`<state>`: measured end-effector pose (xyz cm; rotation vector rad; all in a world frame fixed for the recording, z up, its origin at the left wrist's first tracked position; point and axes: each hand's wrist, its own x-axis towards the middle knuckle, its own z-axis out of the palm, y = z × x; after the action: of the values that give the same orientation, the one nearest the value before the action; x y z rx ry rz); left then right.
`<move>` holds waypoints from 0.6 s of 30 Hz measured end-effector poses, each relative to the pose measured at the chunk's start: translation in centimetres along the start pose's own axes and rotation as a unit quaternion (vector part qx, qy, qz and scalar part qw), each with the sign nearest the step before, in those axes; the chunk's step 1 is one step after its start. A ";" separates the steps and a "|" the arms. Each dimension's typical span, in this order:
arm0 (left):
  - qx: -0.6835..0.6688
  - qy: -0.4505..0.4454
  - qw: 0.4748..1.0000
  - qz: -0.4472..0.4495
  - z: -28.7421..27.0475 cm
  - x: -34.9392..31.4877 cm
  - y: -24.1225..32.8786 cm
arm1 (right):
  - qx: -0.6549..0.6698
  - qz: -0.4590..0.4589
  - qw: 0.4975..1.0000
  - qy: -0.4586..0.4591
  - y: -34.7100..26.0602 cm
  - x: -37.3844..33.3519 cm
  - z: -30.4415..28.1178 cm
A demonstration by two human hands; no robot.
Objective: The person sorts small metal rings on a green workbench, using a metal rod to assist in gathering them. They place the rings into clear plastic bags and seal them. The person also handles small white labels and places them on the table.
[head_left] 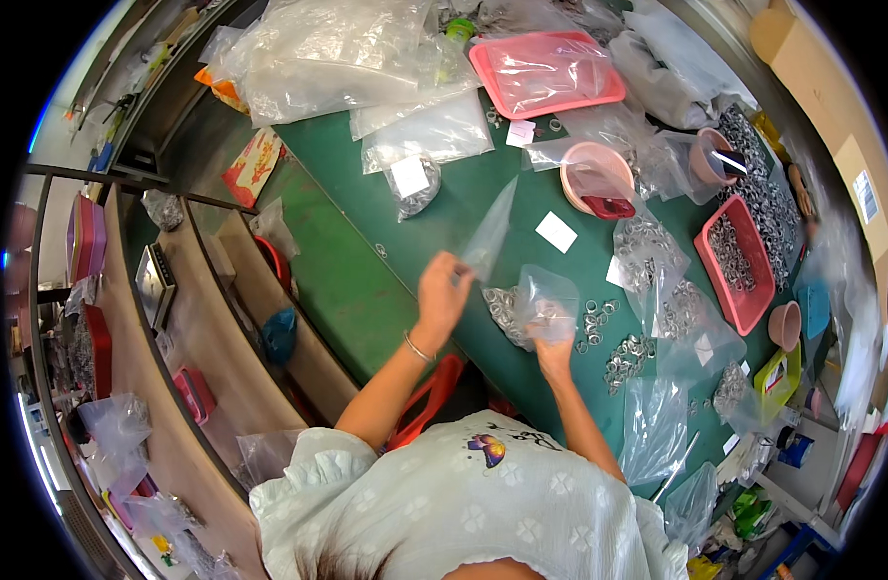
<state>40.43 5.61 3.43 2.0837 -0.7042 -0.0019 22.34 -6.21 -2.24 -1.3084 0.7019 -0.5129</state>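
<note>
My left hand [444,295] is raised over the table's near edge. Its fingers are closed in a pinch on an empty-looking clear plastic bag [492,230], which stands up to the right as a thin pointed sheet. My right hand [552,338] is partly covered by another clear plastic bag [548,285], and its fingers are curled on it. Against that bag's left side lies a clump of small metal rings [505,314] in clear plastic. Loose metal rings [596,322] lie right of my right hand, with a larger pile [630,360] nearer me.
A green table [444,203] carries flat clear bags [425,135], a bagged clump with a white label [410,177], a pink tray [550,72], a pink bowl [597,174] and a red basket of rings [736,261]. Shelves [173,319] stand to the left.
</note>
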 end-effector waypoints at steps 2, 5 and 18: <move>-0.001 -0.084 0.996 0.033 1.1 -2.2 2.3 | 0.048 0.011 0.998 -0.024 -1.6 -0.2 0.9; -0.027 -0.187 0.982 -0.022 3.8 -4.3 3.6 | 0.005 0.025 0.997 -0.077 -3.5 0.0 0.7; -0.087 -0.198 0.976 -0.011 2.1 -4.0 4.8 | 0.060 0.097 0.990 0.087 -2.3 0.5 1.4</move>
<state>34.22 3.87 4.86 1.9390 -0.8851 -0.4869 23.74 -6.06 0.05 -1.0775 0.9192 -0.5058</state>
